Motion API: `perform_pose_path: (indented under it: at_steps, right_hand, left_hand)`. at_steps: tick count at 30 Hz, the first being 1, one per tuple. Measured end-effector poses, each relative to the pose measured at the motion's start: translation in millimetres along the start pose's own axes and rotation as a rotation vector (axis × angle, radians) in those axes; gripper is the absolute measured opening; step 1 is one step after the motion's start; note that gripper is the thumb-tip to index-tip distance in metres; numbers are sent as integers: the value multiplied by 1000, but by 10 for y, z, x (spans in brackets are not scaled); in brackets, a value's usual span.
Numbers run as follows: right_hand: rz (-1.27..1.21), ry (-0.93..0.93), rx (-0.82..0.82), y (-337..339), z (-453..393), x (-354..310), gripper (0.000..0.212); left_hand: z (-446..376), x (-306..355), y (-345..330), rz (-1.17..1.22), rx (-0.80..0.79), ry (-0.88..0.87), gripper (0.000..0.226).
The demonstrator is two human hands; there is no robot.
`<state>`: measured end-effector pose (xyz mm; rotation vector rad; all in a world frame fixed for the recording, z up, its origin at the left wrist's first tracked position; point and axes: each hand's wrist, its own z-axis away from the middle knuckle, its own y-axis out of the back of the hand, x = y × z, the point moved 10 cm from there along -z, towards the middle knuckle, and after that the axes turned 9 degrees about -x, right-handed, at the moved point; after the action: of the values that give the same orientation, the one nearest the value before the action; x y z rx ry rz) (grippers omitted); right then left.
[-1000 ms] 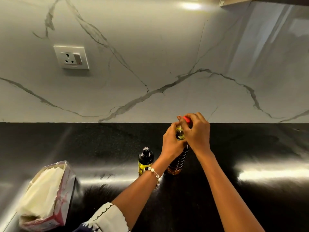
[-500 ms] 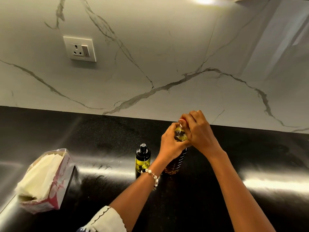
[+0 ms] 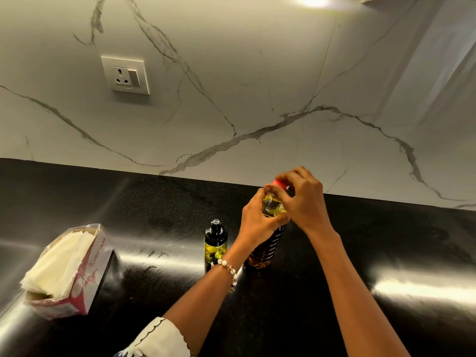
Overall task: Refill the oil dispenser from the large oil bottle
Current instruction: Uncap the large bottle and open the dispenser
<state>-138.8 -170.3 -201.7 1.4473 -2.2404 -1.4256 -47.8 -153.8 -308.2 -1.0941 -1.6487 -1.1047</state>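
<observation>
The large oil bottle (image 3: 265,249) stands upright on the black counter, ribbed and clear with dark yellow oil. My left hand (image 3: 257,222) is wrapped around its shoulder. My right hand (image 3: 302,200) pinches its red cap (image 3: 280,183) from above; most of the cap is hidden by the fingers. The small oil dispenser (image 3: 215,242), dark-topped with a black nozzle and yellow oil below, stands just left of the bottle, apart from both hands.
An open box of tissues (image 3: 68,270) lies at the left of the glossy black counter (image 3: 386,253). The marble wall behind carries a wall socket (image 3: 126,74). A bead bracelet (image 3: 229,269) sits on my left wrist.
Both hands stay on the bottle and cap. The red cap, hidden half a second ago, shows again between the right fingers. The view has shifted, so everything sits further right.
</observation>
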Motion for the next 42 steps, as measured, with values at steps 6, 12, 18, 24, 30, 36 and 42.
perform_pose_path:
  at_steps: [6, 12, 18, 24, 30, 36, 42]
  right_hand:
    - [-87, 77, -119, -13, 25, -27, 27]
    - [-293, 18, -232, -46, -17, -4, 44]
    - [-260, -74, -35, 64, 16, 112, 31]
    - [-282, -13, -119, 1, 46, 75, 29]
    - [-350, -21, -195, -65, 90, 49, 32]
    - [-378, -163, 58, 6, 85, 166, 27]
    - [-381, -84, 9, -7, 69, 120, 17]
  left_hand:
    - [10, 8, -10, 2, -9, 1, 50]
    - [11, -11, 1, 9, -13, 14, 48]
    - [14, -11, 1, 16, -12, 17, 49]
    - [-6, -27, -19, 31, -37, 15, 49]
    - [-5, -30, -13, 29, -29, 5, 51]
    - [12, 21, -8, 28, -27, -1, 59]
    - [-18, -34, 11, 11, -28, 10, 49]
